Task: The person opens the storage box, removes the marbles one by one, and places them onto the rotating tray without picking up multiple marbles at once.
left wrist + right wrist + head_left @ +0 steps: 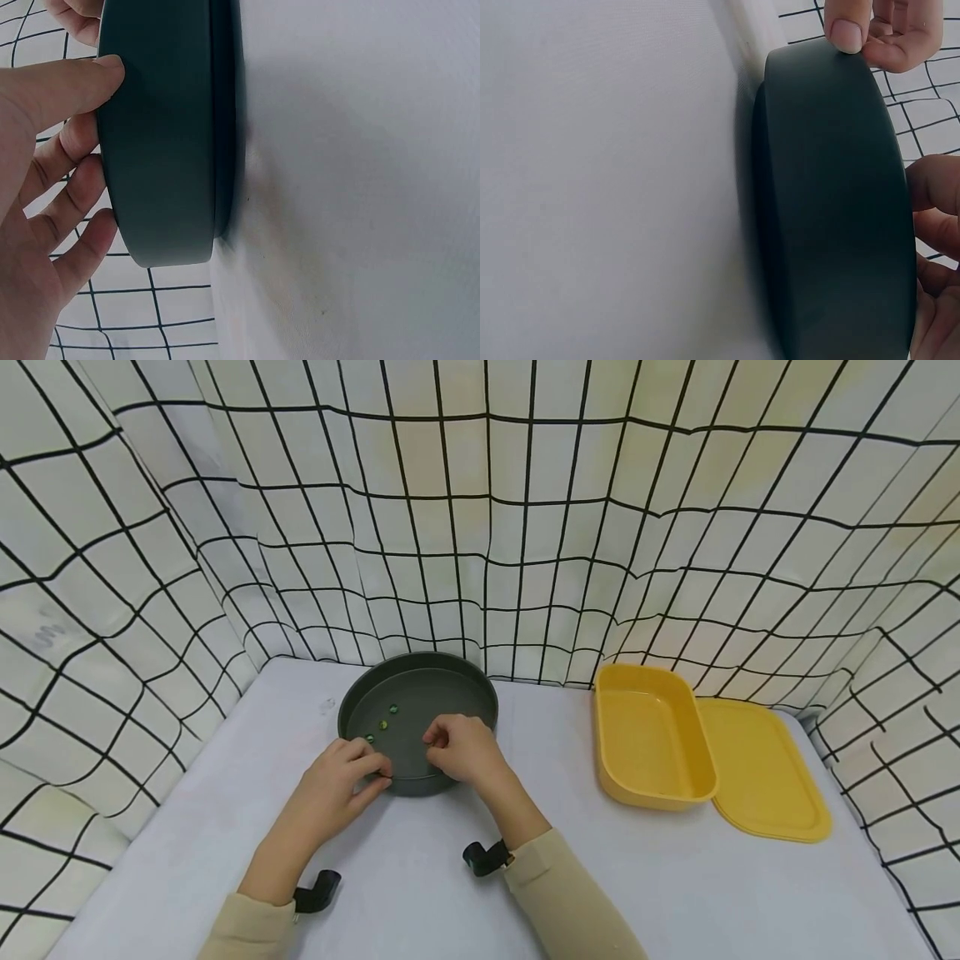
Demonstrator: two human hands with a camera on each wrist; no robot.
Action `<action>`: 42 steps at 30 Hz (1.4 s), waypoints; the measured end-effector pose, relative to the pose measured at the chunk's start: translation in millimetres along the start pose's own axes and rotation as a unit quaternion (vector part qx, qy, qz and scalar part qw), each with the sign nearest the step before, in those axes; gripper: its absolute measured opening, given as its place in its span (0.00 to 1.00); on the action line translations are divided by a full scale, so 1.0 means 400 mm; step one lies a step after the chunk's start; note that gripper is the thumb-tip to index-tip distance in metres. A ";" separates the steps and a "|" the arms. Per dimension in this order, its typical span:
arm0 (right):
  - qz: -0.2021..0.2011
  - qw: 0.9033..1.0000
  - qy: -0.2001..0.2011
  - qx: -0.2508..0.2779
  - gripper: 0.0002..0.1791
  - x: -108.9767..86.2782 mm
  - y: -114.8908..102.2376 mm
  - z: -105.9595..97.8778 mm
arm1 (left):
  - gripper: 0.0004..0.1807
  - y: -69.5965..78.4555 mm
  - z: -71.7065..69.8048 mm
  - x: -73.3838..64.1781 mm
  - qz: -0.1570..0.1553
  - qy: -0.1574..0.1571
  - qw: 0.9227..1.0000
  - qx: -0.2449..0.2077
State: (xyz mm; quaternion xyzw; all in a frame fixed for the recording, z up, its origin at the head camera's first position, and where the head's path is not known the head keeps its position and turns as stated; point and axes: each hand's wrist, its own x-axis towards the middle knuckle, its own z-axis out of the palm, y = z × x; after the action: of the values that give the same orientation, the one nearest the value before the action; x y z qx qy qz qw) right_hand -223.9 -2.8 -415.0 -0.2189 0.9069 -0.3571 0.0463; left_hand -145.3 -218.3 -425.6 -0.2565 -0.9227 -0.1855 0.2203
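Observation:
A dark green round pan (431,681) sits on the white table, with several small green glass marbles (383,725) in its left part. At its front left rim is my left hand (341,785). The left wrist view shows the thumb (109,75) against the pan's wall (161,150) and the other fingers curved behind the rim, pinching it. My right hand (465,747) is over the pan's right side, index finger and thumb curled close together. In the right wrist view its fingers (934,187) are partly behind the pan's wall (840,187); what they may hold is hidden.
To the right stands a yellow rectangular container (652,735). Its flat yellow lid (772,768) lies on the table (570,877) beside it, at the right. White walls with a black grid (517,518) rise behind the table and at both sides.

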 end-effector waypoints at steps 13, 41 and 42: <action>-0.004 0.997 0.020 0.074 0.05 -0.014 0.010 -0.001 | 0.13 0.002 0.000 -0.001 0.000 -0.001 1.000 0.003; 0.070 0.961 0.123 0.237 0.13 -0.259 0.272 -0.351 | 0.13 0.005 0.001 -0.004 -0.013 -0.010 1.000 -0.003; 0.070 0.960 0.126 0.240 0.14 -0.265 0.284 -0.359 | 0.12 0.006 0.000 -0.004 -0.014 -0.011 1.000 -0.002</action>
State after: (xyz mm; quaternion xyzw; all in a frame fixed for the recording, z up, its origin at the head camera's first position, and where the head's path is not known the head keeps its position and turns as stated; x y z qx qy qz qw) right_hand -204.3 206.4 -392.2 -0.0904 0.8059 -0.5850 0.0073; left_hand -142.8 -217.0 -426.1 -0.2461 -0.9280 -0.1880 0.2070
